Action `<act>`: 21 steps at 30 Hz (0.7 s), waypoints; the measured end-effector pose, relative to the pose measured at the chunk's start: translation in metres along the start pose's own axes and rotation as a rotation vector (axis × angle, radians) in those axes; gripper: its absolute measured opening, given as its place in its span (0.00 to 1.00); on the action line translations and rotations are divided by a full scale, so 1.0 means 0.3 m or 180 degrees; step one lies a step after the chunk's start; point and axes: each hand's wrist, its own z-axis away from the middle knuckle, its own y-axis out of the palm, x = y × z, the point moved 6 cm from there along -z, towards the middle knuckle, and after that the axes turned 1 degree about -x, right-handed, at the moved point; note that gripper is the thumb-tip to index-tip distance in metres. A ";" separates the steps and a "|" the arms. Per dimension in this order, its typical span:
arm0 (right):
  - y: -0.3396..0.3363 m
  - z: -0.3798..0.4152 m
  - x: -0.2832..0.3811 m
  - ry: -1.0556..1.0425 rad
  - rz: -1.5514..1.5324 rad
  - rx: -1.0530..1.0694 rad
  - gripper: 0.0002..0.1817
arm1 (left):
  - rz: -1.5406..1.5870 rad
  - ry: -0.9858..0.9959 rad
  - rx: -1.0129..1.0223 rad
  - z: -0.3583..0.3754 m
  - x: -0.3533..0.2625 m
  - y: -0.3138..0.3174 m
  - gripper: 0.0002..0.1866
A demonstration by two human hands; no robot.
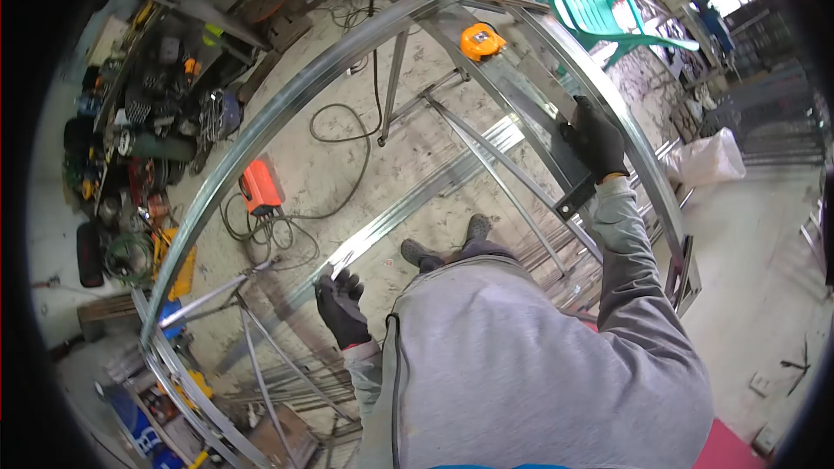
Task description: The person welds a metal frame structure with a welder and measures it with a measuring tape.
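My left hand (341, 306), in a dark glove, is raised in front of a shiny metal channel (382, 234) lower down. Its fingers are loosely curled and a little apart, with nothing visible in them. My right hand (599, 141), also gloved, is closed at the inner side of a curved metal frame (638, 135). Whatever its fingers grip, if anything, is hidden. A dark metal end piece with holes (575, 200) shows just below that hand. An orange tape measure (481, 41) rests on the flat metal surface beyond it.
An orange-red machine (261, 188) with coiled cable stands on the floor at left. Tools crowd a shelf (161, 143) farther left. A green plastic chair (591, 13) stands at upper right, above a white sack (708, 158). Slanted metal braces (495, 161) cross ahead of me.
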 end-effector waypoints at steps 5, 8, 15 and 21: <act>0.037 0.063 -0.082 -0.0110 0.0047 -0.0175 0.27 | -0.0619 0.0028 0.1486 -0.024 -0.088 0.510 0.22; 0.073 0.092 -0.115 0.0136 -0.0791 -0.0020 0.25 | -0.0818 -0.0476 0.2474 0.000 -0.024 0.856 0.26; -0.098 0.260 -0.212 0.0176 -0.1873 -0.1367 0.24 | -0.1582 -0.1869 0.3208 0.223 0.308 1.366 0.34; 0.011 0.477 -0.268 0.0745 -0.2313 -0.1600 0.29 | -0.2416 -0.2126 0.3175 0.385 0.441 1.487 0.40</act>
